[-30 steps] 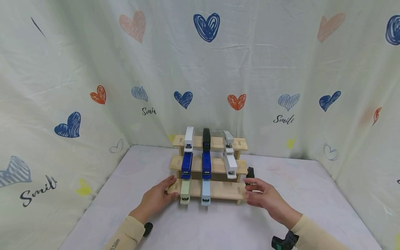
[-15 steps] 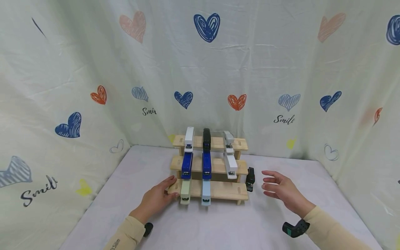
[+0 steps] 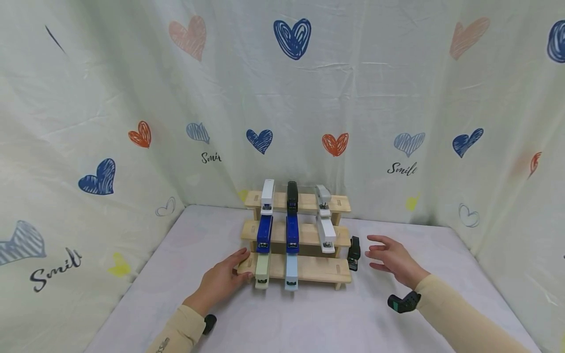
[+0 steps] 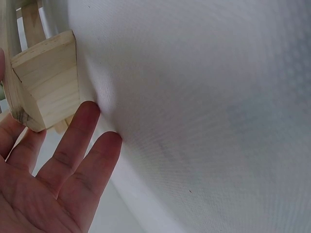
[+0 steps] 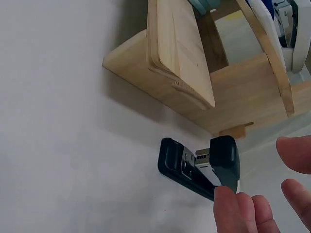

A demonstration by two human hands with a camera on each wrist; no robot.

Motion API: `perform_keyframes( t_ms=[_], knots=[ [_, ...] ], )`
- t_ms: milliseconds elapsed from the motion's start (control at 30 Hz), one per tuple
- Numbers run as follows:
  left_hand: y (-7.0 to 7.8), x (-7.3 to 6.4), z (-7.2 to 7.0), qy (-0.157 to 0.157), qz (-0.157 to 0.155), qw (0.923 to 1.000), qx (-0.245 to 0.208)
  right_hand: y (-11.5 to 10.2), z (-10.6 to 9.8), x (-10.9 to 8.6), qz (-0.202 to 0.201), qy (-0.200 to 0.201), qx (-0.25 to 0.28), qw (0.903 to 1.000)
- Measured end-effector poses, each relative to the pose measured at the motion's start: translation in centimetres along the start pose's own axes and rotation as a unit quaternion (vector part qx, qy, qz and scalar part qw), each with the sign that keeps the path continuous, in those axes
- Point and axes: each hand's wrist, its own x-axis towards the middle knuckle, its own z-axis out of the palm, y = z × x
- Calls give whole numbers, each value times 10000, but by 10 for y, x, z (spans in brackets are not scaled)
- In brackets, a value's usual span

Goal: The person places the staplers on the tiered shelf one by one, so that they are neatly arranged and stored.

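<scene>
A three-tier wooden rack (image 3: 320, 268) carries staplers in columns. My left hand (image 3: 222, 282) grips the left end of its bottom shelf, thumb at the front and fingertips against the wood (image 4: 53, 87) in the left wrist view. On the floor of the table, just right of the rack, lies a black stapler (image 3: 354, 255). My right hand (image 3: 395, 257) hovers to the right of it, fingers spread and holding nothing. In the right wrist view the black stapler (image 5: 226, 160) sits by the fingertips, one of which overlaps it; the head view shows a gap between them.
On the top tier stand white (image 3: 267, 197), black (image 3: 292, 197) and grey-white (image 3: 323, 197) staplers. The middle tier has blue (image 3: 265, 234), blue (image 3: 292, 234) and white (image 3: 326, 234) ones. Pale green (image 3: 262, 272) and light blue (image 3: 291, 272) staplers occupy the bottom tier. A patterned curtain (image 3: 300, 98) hangs behind.
My right hand has drawn away rightward from the rack's right end, uncovering the black stapler, then come slightly back toward it. My left hand and the rack have stayed put.
</scene>
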Motion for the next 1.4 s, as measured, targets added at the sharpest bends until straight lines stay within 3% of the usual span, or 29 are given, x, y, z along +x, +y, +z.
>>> perform_keyframes(
  t_ms=[233,600,1033,1400],
  knots=[
    [1,-1,-1,17,-17,10000,24,6,9,21,189,-214,233,9993],
    [1,0,-1,27,-6,10000,29,8,21,34,644,-290,326,9970],
    [1,0,0,-2,17,10000,77,15,22,42,677,-284,522,9959],
    [2,0,-1,10,-54,10000,63,16,24,44,682,-269,1138,9908]
  ],
)
